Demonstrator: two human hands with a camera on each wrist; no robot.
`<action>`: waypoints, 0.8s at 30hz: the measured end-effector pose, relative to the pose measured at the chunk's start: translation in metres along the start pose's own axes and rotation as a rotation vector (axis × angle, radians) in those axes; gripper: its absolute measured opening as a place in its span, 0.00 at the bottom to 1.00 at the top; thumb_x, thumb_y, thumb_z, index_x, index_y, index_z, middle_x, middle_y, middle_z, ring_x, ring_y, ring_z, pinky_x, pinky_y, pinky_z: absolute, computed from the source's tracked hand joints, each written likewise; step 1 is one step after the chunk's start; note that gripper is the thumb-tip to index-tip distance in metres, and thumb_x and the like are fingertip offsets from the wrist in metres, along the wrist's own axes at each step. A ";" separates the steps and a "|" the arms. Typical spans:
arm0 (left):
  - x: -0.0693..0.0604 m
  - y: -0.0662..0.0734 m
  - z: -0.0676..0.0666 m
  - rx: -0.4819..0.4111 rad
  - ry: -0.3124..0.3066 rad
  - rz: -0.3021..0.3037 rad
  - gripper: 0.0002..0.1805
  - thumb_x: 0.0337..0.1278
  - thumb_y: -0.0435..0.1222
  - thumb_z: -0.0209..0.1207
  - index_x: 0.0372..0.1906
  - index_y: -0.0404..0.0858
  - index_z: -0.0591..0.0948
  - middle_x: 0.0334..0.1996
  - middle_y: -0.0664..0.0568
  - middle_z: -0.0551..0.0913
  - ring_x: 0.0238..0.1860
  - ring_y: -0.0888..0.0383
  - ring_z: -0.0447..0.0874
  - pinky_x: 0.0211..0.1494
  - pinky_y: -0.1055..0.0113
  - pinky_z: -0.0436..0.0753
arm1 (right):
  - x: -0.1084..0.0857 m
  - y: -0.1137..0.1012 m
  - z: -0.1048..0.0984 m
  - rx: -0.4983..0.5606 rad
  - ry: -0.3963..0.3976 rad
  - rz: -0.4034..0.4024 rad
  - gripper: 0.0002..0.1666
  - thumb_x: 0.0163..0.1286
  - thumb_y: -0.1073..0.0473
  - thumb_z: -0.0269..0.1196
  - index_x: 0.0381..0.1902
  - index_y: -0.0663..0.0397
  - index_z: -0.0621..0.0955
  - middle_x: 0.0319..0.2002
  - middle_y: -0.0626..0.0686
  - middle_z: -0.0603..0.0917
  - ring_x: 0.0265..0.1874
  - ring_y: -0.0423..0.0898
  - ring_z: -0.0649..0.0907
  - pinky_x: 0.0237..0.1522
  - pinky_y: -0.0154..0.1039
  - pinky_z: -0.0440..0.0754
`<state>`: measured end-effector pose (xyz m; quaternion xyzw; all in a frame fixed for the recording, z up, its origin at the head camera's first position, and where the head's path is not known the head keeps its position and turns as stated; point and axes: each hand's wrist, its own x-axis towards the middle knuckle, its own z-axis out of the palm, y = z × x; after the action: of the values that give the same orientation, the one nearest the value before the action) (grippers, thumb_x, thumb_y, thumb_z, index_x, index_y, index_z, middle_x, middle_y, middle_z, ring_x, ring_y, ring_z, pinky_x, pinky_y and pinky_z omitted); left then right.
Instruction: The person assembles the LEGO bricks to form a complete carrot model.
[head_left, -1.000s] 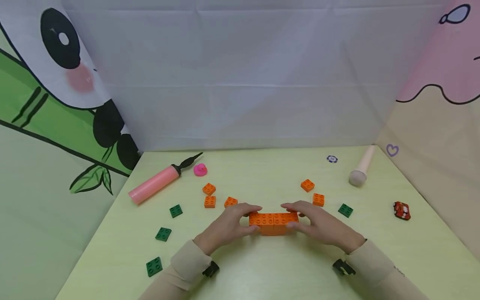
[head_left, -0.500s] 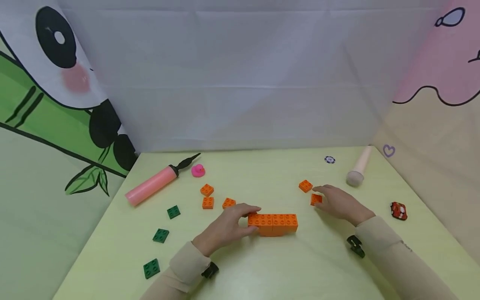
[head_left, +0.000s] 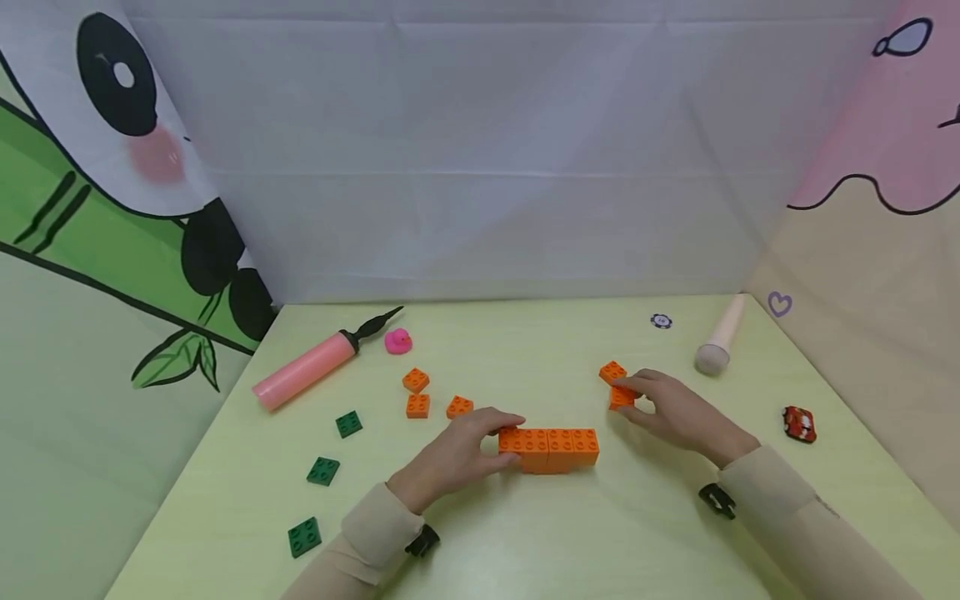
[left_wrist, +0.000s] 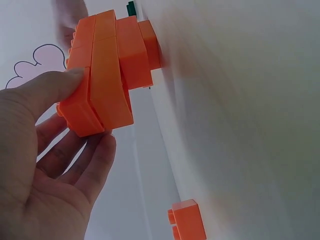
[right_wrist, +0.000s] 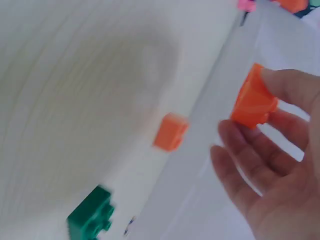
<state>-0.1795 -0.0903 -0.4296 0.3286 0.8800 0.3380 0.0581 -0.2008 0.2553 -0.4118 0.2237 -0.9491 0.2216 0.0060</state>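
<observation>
In the head view my left hand point(head_left: 465, 447) grips the left end of an orange block structure point(head_left: 551, 450) built from toy building bricks. From the left wrist view, the structure point(left_wrist: 107, 70) is wide on top and narrower below, with the thumb on one side and fingertips on the other. My right hand point(head_left: 678, 412) pinches a single orange brick point(head_left: 621, 398); the right wrist view has this brick point(right_wrist: 253, 100) between thumb and fingers, lifted off the table. Just beyond it in the head view lies another orange brick point(head_left: 612, 372).
Loose orange bricks point(head_left: 417, 406) and green bricks point(head_left: 323, 471) lie on the left. Farther back are a pink pump point(head_left: 306, 372) and a pink rubber duck point(head_left: 398, 341). On the right sit a poker chip point(head_left: 661, 321), a toy microphone point(head_left: 720, 337) and a red toy car point(head_left: 799, 423).
My right hand has left the structure's right end, reached out to the right and picked up an orange brick, now drawn slightly leftward. The left hand keeps its hold.
</observation>
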 end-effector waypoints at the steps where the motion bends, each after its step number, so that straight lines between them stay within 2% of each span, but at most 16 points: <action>1: 0.000 0.000 0.000 -0.001 0.000 -0.001 0.27 0.63 0.44 0.66 0.66 0.42 0.77 0.58 0.55 0.81 0.58 0.57 0.79 0.63 0.59 0.78 | -0.002 -0.006 -0.001 0.027 0.018 -0.026 0.26 0.71 0.52 0.65 0.64 0.53 0.79 0.49 0.48 0.82 0.46 0.50 0.81 0.50 0.49 0.81; 5: -0.001 0.000 -0.001 -0.005 0.006 0.004 0.27 0.63 0.43 0.66 0.65 0.41 0.77 0.58 0.54 0.81 0.57 0.57 0.79 0.62 0.60 0.79 | -0.010 -0.032 -0.002 0.111 0.065 -0.156 0.26 0.69 0.53 0.67 0.64 0.48 0.80 0.52 0.44 0.81 0.48 0.45 0.81 0.48 0.45 0.83; 9: -0.001 0.000 -0.001 -0.008 0.016 0.010 0.27 0.63 0.43 0.66 0.65 0.41 0.77 0.58 0.52 0.81 0.57 0.57 0.79 0.62 0.60 0.78 | -0.013 -0.052 0.002 0.121 0.057 -0.242 0.26 0.68 0.54 0.68 0.63 0.47 0.80 0.51 0.41 0.81 0.48 0.40 0.80 0.49 0.42 0.83; 16: -0.001 0.000 -0.001 0.011 0.025 0.044 0.26 0.63 0.42 0.66 0.64 0.40 0.78 0.58 0.52 0.82 0.56 0.57 0.80 0.61 0.61 0.79 | -0.013 -0.059 0.013 0.155 -0.021 -0.232 0.25 0.70 0.51 0.66 0.64 0.46 0.79 0.52 0.41 0.80 0.50 0.39 0.79 0.51 0.45 0.83; 24: 0.000 0.003 -0.001 0.000 0.010 0.017 0.27 0.63 0.43 0.66 0.65 0.41 0.77 0.59 0.52 0.81 0.57 0.57 0.79 0.63 0.60 0.78 | -0.012 -0.059 0.020 0.191 -0.038 -0.239 0.26 0.72 0.48 0.64 0.65 0.44 0.79 0.52 0.41 0.79 0.47 0.38 0.78 0.48 0.43 0.84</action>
<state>-0.1779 -0.0895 -0.4270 0.3344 0.8775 0.3399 0.0509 -0.1633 0.2048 -0.4061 0.3389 -0.8903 0.3042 -0.0066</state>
